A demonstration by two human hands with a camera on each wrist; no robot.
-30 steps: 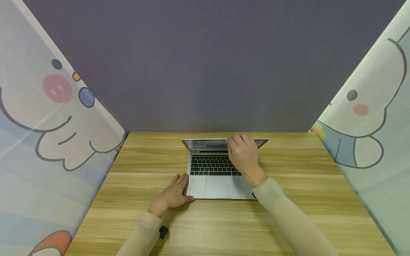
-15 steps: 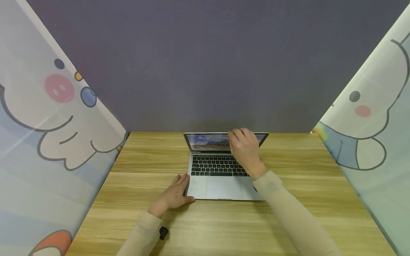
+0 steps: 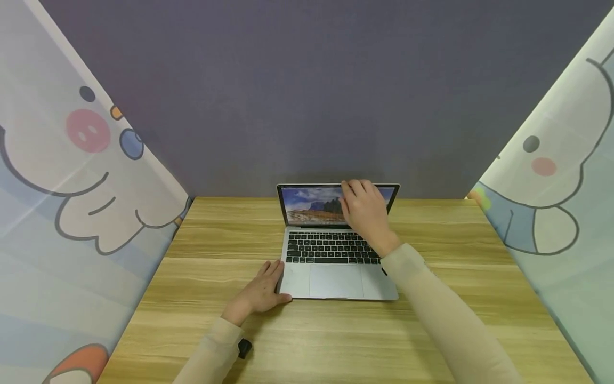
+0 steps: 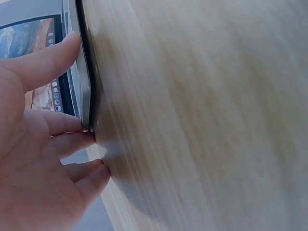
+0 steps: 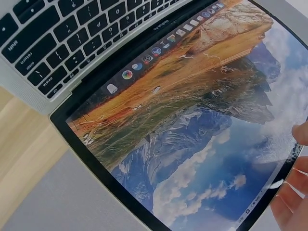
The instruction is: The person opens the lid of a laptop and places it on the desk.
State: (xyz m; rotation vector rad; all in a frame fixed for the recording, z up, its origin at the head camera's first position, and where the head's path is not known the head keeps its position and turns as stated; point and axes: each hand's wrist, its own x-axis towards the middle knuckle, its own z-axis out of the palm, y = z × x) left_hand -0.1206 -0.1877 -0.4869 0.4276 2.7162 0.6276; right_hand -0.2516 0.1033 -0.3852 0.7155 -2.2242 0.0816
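A silver laptop [image 3: 336, 280] stands unfolded on the wooden table, its lit screen [image 3: 312, 205] showing a mountain landscape. My left hand [image 3: 259, 290] lies at the front left corner of the base. Its thumb touches the front edge, and its straight fingers rest along the left side. The left wrist view shows those fingers [image 4: 72, 144] at the corner and on the tabletop. At the lid's top edge, my right hand [image 3: 366, 213] pinches the rim, thumb [image 5: 301, 134] on the screen side and fingers behind. That hand covers part of the screen and keyboard in the head view.
The wooden table [image 3: 211, 229] ends at a dark grey panel [image 3: 312, 96] behind the laptop. Cartoon-printed curtains [image 3: 33, 224] flank both sides. A small black object [image 3: 244, 348] shows at the left sleeve.
My right hand has moved up and back with the lid, tilting it further open so more of the screen shows. The screen has brightened from dim. The left hand stays in place.
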